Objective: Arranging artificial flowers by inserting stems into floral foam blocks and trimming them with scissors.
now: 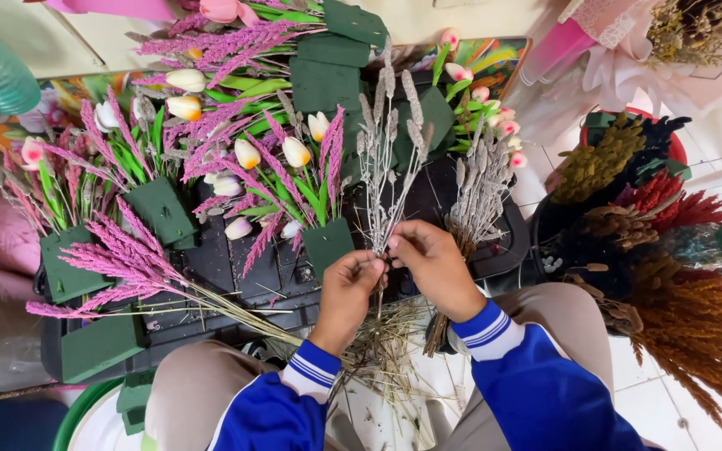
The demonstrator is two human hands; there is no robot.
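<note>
My left hand (348, 292) and my right hand (432, 266) meet at the middle, both closed on the stems of a small bunch of grey dried grass (386, 142) that stands upright between them. Its pale spikes fan out above my fingers. Just left of my left hand stands a green foam block (327, 244) stuck with tulips and pink plumes. A second grey dried bunch (478, 188) leans to the right of my right hand. Loose straw-coloured stalks (386, 347) lie under my wrists, between my knees.
A black tray (236, 276) holds several green foam blocks with pink plumes (119, 259) and cream tulips (248, 154). Bare foam blocks (327, 83) sit behind. At right stand dried bunches in olive, red and orange (695, 326). A green bucket rim (77, 418) is lower left.
</note>
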